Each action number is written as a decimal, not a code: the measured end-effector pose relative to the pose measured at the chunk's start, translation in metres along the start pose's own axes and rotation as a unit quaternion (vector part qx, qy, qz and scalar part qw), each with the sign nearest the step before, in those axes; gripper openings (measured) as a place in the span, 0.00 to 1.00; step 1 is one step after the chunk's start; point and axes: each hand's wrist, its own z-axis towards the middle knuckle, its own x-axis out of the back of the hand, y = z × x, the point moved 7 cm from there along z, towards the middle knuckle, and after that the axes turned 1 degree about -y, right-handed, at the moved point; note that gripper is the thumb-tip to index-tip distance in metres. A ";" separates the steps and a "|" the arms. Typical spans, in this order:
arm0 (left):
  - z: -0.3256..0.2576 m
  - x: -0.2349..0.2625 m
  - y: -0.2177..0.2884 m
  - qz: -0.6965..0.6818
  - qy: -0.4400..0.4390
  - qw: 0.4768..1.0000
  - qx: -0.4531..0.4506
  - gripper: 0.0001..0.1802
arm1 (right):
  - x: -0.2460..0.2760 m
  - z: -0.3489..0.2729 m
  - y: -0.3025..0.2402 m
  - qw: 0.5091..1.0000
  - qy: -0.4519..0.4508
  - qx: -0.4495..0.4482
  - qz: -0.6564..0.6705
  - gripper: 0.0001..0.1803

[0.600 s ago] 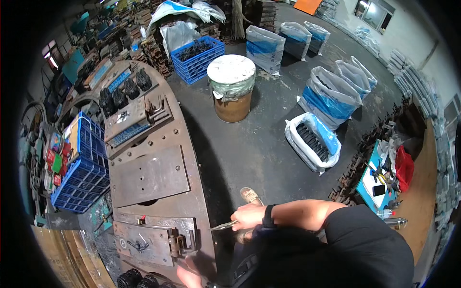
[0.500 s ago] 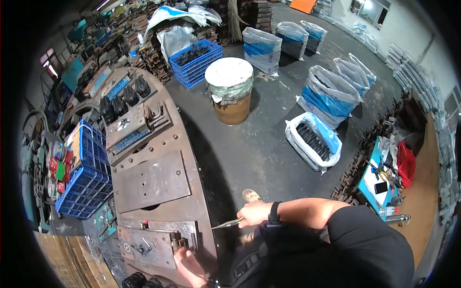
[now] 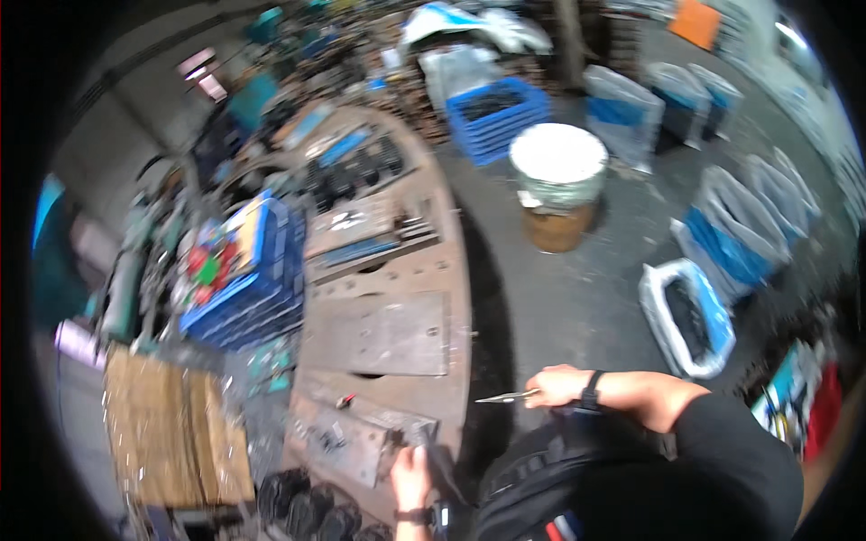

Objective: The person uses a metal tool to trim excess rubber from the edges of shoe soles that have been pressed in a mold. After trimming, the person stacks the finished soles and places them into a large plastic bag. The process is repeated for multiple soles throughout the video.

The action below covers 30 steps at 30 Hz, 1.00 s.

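My right hand (image 3: 557, 386), with a dark wristband, is closed round a slim, pointed metal tool (image 3: 507, 397); its tip points left toward the rim of the round steel table (image 3: 458, 316). At the near side of that table, my left hand (image 3: 410, 475) is closed at the right end of a flat steel mold plate (image 3: 347, 448), its fingers on a small metal block (image 3: 391, 442) there. Blur hides the exact grip. Small dark pieces (image 3: 333, 439) lie on the plate, and a small red-tipped item (image 3: 345, 401) rests at its far edge.
Another steel plate (image 3: 383, 334) and a mold with bars (image 3: 361, 230) lie farther along the table. Black ridged parts (image 3: 307, 509) sit at the near edge. Left stands a blue crate (image 3: 271, 302); a white-topped drum (image 3: 557, 155) and an open sack (image 3: 657, 311) stand to the right.
The whole view has swung left, so the scene shifts rightward and blurs. The right hand keeps the pointed tool; the left hand remains at the mold's end.
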 end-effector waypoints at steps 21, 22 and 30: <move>-0.014 0.015 0.022 -0.027 0.055 0.998 -0.006 0.17 | -0.143 0.132 -0.183 0.894 -0.307 0.176 0.273 0.14; -0.011 0.015 0.024 -0.043 0.050 0.998 -0.018 0.16 | -0.154 0.139 -0.180 0.881 -0.303 0.179 0.317 0.13; -0.007 0.015 0.013 -0.066 0.018 0.997 -0.048 0.19 | -0.164 0.140 -0.202 0.845 -0.243 0.262 0.398 0.13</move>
